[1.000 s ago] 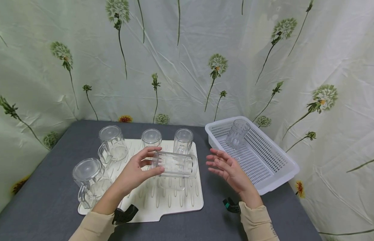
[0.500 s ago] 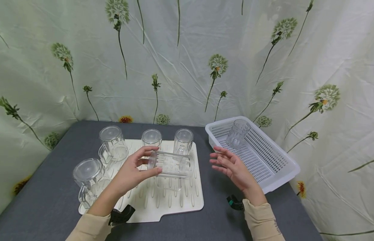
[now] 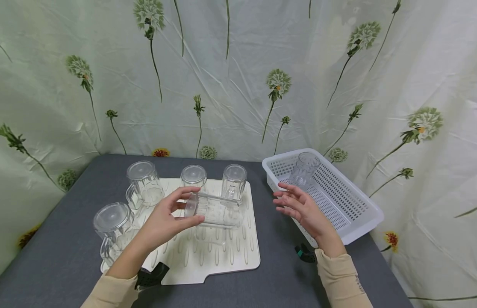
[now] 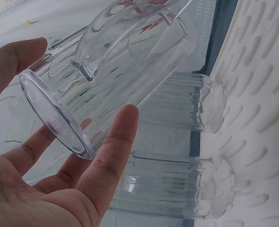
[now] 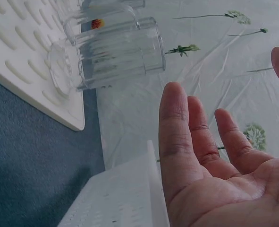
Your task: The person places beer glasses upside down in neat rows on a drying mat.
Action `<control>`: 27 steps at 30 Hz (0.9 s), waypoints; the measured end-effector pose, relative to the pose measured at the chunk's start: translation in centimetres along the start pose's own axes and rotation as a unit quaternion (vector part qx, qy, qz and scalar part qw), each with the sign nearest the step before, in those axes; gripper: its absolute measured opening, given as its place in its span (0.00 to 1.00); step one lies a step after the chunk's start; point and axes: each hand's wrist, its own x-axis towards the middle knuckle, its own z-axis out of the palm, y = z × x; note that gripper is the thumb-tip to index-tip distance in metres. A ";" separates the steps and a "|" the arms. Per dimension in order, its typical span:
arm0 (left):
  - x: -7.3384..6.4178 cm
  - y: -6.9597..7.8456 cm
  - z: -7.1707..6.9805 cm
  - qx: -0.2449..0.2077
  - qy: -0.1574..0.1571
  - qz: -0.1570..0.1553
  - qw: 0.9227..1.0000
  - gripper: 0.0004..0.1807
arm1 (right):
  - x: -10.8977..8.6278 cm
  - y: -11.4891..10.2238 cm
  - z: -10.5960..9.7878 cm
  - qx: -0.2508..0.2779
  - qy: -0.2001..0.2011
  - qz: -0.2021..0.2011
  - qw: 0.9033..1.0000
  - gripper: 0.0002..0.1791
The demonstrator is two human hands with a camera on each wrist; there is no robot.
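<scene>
My left hand (image 3: 163, 224) grips a clear glass mug (image 3: 215, 211) by its base end, thumb on one side and fingers on the other. The mug lies sideways in the air over the white drying mat (image 3: 207, 265); its handle shows in the left wrist view, at the upper side of the mug (image 4: 111, 71). Off to the right, my right hand (image 3: 304, 214) holds nothing, fingers loosely extended, near the left wall of the white basket (image 3: 361, 214). Inside that basket a clear glass (image 3: 304, 169) leans at the far end.
Upside down on the mat stand two smaller mugs (image 3: 193, 175) (image 3: 234, 179) at the back and two larger handled mugs (image 3: 142, 182) (image 3: 113, 226) along the left. A dark grey cloth (image 3: 231, 291) covers the table; a flowered curtain (image 3: 231, 85) hangs behind.
My left hand has shifted slightly left with the mug. The right hand has moved right and a little up, closer to the basket. The standing mugs have not moved.
</scene>
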 end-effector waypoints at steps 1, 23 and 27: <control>0.0 0.0 0.0 0.000 0.000 0.002 1.000 0.37 | 0.0 -0.1 -0.1 -0.003 0.000 0.000 1.000 0.33; -0.5 0.5 -0.8 0.042 0.017 0.008 0.999 0.37 | 0.8 -1.1 -2.2 -0.016 0.002 -0.004 1.000 0.30; -0.6 0.6 -1.0 0.050 0.018 0.007 0.999 0.37 | 0.9 -1.2 -2.5 -0.024 0.005 0.002 1.000 0.29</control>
